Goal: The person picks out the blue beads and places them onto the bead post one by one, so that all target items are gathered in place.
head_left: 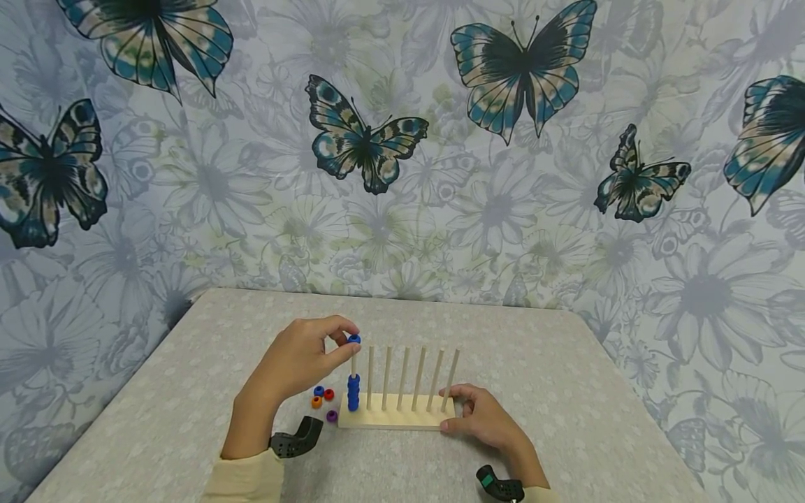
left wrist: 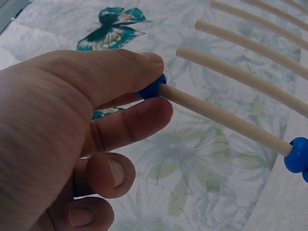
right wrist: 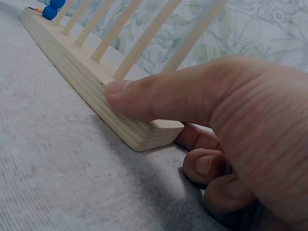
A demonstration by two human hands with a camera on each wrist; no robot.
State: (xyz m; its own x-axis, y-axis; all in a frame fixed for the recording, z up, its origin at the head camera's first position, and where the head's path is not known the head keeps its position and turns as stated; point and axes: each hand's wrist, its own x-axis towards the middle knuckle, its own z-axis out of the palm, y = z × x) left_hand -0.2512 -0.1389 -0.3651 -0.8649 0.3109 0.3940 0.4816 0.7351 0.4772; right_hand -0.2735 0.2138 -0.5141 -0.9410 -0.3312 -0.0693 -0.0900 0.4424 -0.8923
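Note:
Between thumb and forefinger, my left hand [head_left: 306, 355] pinches a blue bead [left wrist: 153, 88] at the top of the leftmost wooden peg [left wrist: 224, 118]. Lower on that same peg sits a stack of blue beads [head_left: 353, 393]. The pegs rise in a row from a pale wooden base [head_left: 396, 418], and the others carry no beads. My right hand [head_left: 483, 418] grips the right end of the base, its thumb [right wrist: 144, 98] on the front edge and other fingers behind and beside the end.
Loose beads lie left of the base: a blue one [head_left: 318, 390], a red one [head_left: 329, 394], an orange one [head_left: 316, 402] and a purple one [head_left: 331, 416]. A light patterned cloth [head_left: 566, 377] covers the table. Behind it hangs a butterfly-printed backdrop [head_left: 390, 230].

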